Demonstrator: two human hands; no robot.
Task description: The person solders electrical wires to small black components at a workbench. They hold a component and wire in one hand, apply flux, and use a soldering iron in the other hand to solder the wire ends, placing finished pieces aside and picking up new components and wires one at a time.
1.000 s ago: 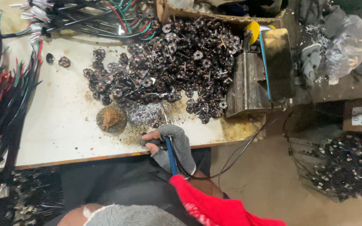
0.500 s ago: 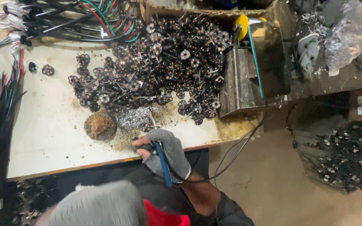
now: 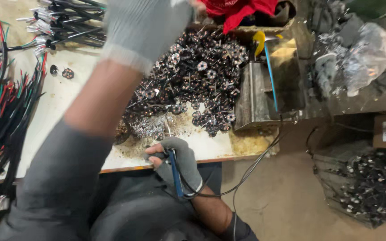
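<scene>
Fingers (image 3: 157, 157) of the gloved right hand (image 3: 177, 163) are closed around a blue-handled soldering iron (image 3: 174, 172) at the near edge of the white table (image 3: 63, 107); the gloved left hand (image 3: 144, 27) is raised far left, its grip hidden by blur; dark round components (image 3: 193, 76) are heaped mid-table; wire bundles (image 3: 5, 98) lie left; a metal holder (image 3: 264, 96) stands right; a box of similar parts (image 3: 371, 187) sits on the floor (image 3: 282, 201).

free: bare table (image 3: 59, 107) left | blocked: parts pile (image 3: 193, 76) centre, wire bundles (image 3: 1, 98) far left
</scene>
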